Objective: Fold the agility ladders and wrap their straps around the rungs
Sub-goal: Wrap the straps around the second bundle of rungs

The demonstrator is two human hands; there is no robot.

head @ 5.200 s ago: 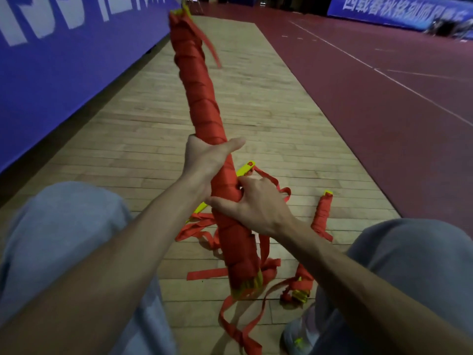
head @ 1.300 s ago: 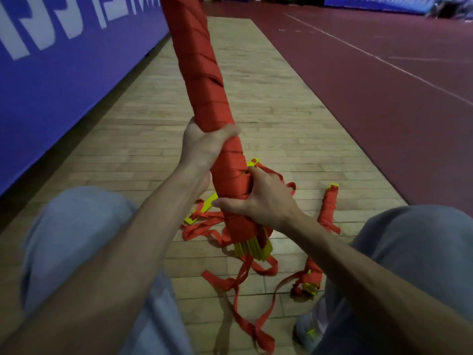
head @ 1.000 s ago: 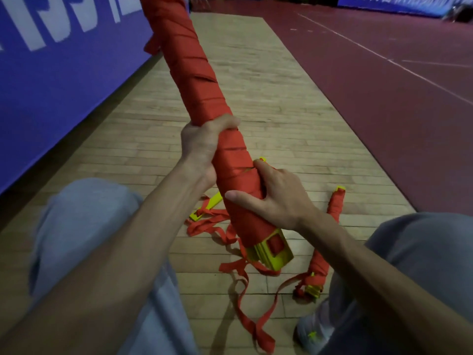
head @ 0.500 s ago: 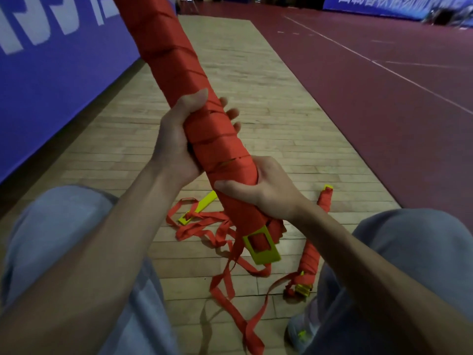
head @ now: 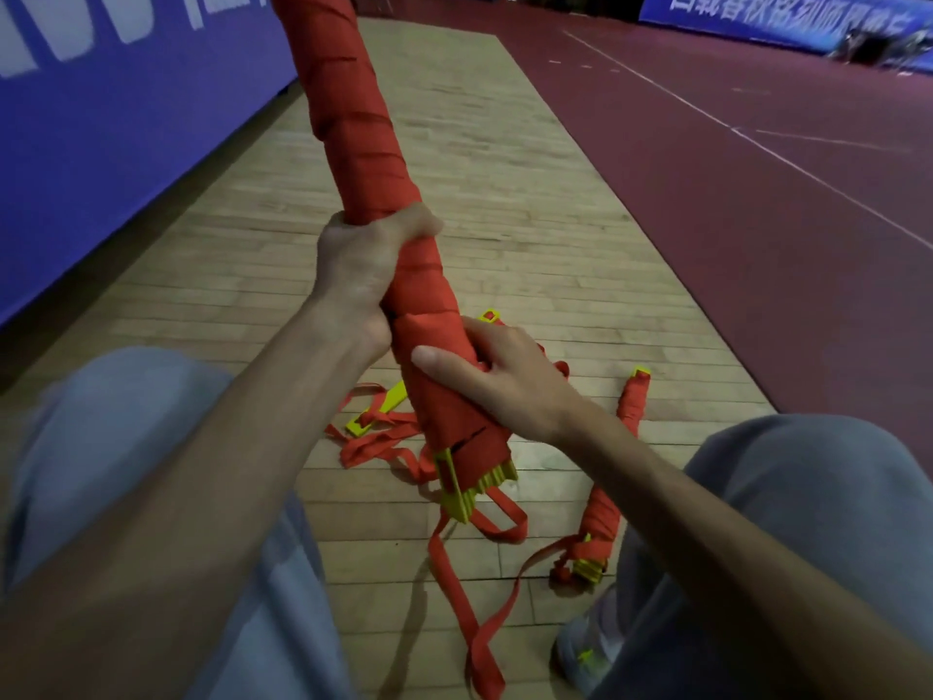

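grip: our left hand (head: 363, 275) and right hand (head: 500, 381) clench the ladder bundle (head: 353, 118) | risk: untucked strap (head: 452, 573) may slacken, unwinding wraps

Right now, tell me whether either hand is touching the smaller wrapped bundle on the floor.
No: left hand and right hand both grip the large bundle; the smaller bundle lies apart on the floor.

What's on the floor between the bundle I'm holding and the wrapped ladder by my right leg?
Head view: a loose red strap loops over bare wooden floor between the held bundle and the wrapped ladder.
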